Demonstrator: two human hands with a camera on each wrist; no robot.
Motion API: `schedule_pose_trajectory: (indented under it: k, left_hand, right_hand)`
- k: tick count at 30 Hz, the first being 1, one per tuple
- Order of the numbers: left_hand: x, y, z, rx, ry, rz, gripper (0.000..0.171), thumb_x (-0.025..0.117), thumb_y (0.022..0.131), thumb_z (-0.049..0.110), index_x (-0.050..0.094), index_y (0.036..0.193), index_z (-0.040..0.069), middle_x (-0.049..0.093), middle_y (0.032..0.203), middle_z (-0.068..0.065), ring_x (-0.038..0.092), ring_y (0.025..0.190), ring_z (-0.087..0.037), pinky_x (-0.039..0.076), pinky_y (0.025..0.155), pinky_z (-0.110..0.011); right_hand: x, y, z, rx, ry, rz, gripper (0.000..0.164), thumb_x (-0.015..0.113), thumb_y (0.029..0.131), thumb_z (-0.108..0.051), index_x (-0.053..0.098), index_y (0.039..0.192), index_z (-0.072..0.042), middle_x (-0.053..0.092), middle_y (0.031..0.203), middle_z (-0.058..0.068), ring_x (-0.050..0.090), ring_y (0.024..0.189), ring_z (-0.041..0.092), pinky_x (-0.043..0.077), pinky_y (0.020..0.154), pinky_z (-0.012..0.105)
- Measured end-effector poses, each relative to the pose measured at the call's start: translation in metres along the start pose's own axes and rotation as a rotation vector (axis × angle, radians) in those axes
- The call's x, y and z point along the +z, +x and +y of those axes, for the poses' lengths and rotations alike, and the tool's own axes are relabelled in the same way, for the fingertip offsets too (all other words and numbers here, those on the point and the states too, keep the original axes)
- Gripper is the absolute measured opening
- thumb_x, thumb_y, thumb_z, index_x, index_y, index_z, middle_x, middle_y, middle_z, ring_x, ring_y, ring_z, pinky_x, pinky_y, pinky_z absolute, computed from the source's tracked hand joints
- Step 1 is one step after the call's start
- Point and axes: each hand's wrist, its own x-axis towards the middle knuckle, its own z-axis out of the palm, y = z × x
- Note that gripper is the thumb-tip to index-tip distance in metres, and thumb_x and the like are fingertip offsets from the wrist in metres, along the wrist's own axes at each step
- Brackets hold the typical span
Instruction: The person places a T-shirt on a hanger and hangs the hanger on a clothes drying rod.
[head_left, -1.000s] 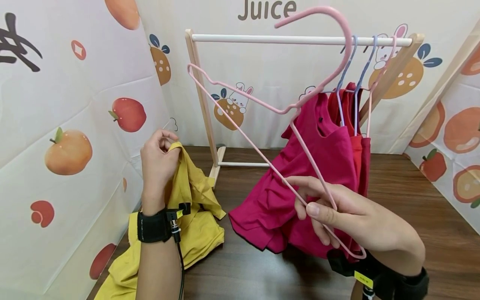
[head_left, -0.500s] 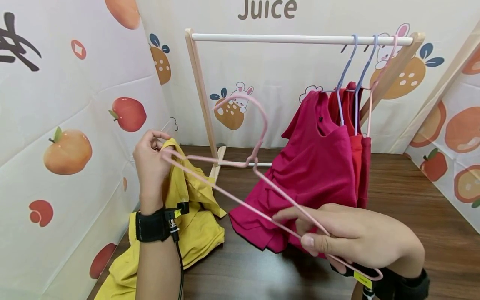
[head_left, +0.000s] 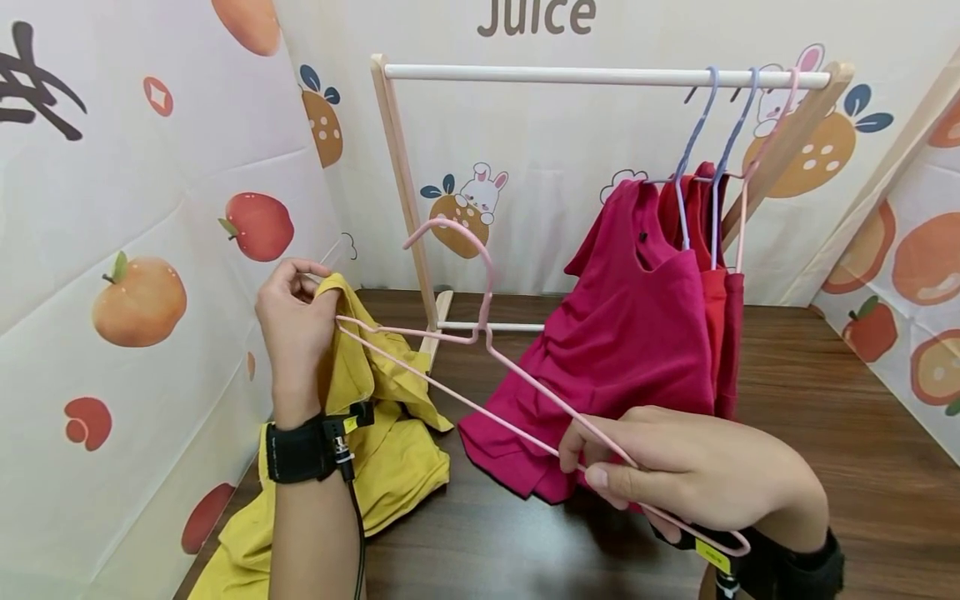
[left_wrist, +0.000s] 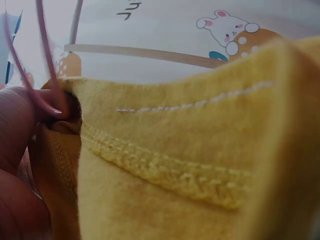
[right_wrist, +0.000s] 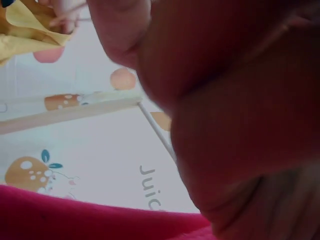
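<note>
In the head view my left hand pinches the top edge of a yellow garment, which droops onto the table in folds. A pink clothes hanger slants across the middle, its hook upward. My right hand grips that hanger near its right end, thumb and fingers round the wire. The hanger's left tip reaches the opening of the yellow cloth beside my left thumb. From the left wrist, the pink tip overlaps my fingers at the cloth's stitched edge. My own fingers fill much of the right wrist view.
A clothes rack with a white rail and wooden legs stands behind. At its right end hang a magenta top and red garments on blue and pink hangers. Fruit-printed cloth walls enclose the wooden table.
The pink hanger has come down and left, its tip now at the yellow garment's opening. My right hand has lowered with it; my left hand has shifted slightly left with the cloth.
</note>
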Motion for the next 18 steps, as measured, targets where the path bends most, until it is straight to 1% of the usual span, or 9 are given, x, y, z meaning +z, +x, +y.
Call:
schedule_pose_trajectory:
  k: [2,6,9,12,15,18]
  left_hand:
    - [0.002,-0.001,0.001,0.03,0.001,0.001,0.012,0.07,0.091,0.009,0.069,0.102,0.005,0.049,0.066,0.004,0.045,0.058,-0.012,0.036,0.052,-0.021]
    - [0.007,-0.002,0.002,0.079,-0.007,-0.004,0.011,0.069,0.09,0.007,0.07,0.101,0.005,0.047,0.066,0.003,0.043,0.058,-0.012,0.033,0.053,-0.021]
    - [0.01,-0.003,0.002,0.103,-0.003,0.0,0.011,0.069,0.089,0.006,0.071,0.1,0.006,0.046,0.066,0.002,0.042,0.057,-0.011,0.033,0.052,-0.021]
    - [0.011,-0.003,0.002,0.116,0.0,0.012,0.011,0.068,0.088,0.006,0.071,0.099,0.005,0.046,0.065,0.003,0.042,0.056,-0.011,0.033,0.052,-0.021]
    - [0.011,-0.004,0.003,0.131,0.0,0.028,0.011,0.066,0.088,0.006,0.071,0.097,0.005,0.046,0.063,0.002,0.042,0.055,-0.01,0.032,0.052,-0.022]
    - [0.011,-0.003,0.003,0.142,0.01,0.041,0.009,0.065,0.087,0.006,0.07,0.095,0.007,0.046,0.062,0.002,0.042,0.055,-0.01,0.032,0.053,-0.023]
  right_hand:
    - [0.001,0.004,0.0,0.027,0.016,0.013,0.02,0.044,0.109,-0.011,0.056,0.118,-0.024,0.059,0.075,-0.007,0.059,0.055,-0.011,0.052,0.053,0.02]
    - [0.002,0.013,-0.001,0.126,0.046,0.027,0.012,0.045,0.11,-0.021,0.055,0.115,-0.027,0.058,0.072,-0.01,0.06,0.051,-0.004,0.053,0.057,0.022]
    - [0.005,0.022,-0.003,0.179,0.083,0.026,0.008,0.046,0.11,-0.027,0.053,0.112,-0.027,0.059,0.065,-0.007,0.062,0.049,0.002,0.053,0.058,0.024]
    - [0.009,0.032,-0.004,0.191,0.144,0.032,0.009,0.046,0.11,-0.029,0.052,0.109,-0.024,0.059,0.058,-0.001,0.063,0.047,0.009,0.053,0.052,0.027]
    - [0.013,0.042,-0.004,0.206,0.197,0.052,0.014,0.044,0.11,-0.032,0.052,0.106,-0.022,0.059,0.057,0.004,0.065,0.047,0.015,0.053,0.048,0.031]
    - [0.016,0.049,-0.005,0.247,0.217,0.082,0.017,0.044,0.11,-0.035,0.052,0.103,-0.022,0.059,0.057,0.005,0.065,0.048,0.02,0.054,0.051,0.032]
